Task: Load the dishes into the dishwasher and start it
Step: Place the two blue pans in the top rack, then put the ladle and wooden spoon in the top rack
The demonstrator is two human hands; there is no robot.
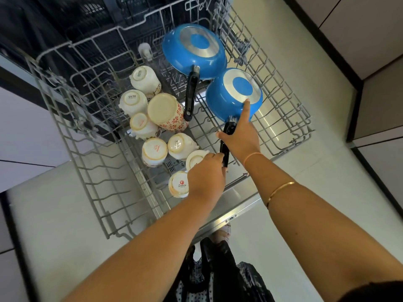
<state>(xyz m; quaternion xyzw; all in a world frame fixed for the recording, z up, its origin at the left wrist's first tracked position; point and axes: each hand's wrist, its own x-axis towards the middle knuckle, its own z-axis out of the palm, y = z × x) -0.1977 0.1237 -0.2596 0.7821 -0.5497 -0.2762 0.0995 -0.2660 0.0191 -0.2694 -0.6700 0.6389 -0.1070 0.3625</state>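
Observation:
The grey wire dishwasher rack is pulled out over the open door. A small blue saucepan lies upside down in it, black handle toward me. My right hand rests over the handle's top, forefinger stretched onto the pan's base. My left hand grips the lower end of that handle. Behind the saucepan, a bigger blue frying pan also lies upside down. Several white cups and a red-flowered mug stand inverted at the rack's left-middle.
The open steel dishwasher door lies under the rack's near edge. The dark dishwasher interior is at the top. Light floor tiles and dark-edged cabinets lie to the right. The rack's left part holds only tines.

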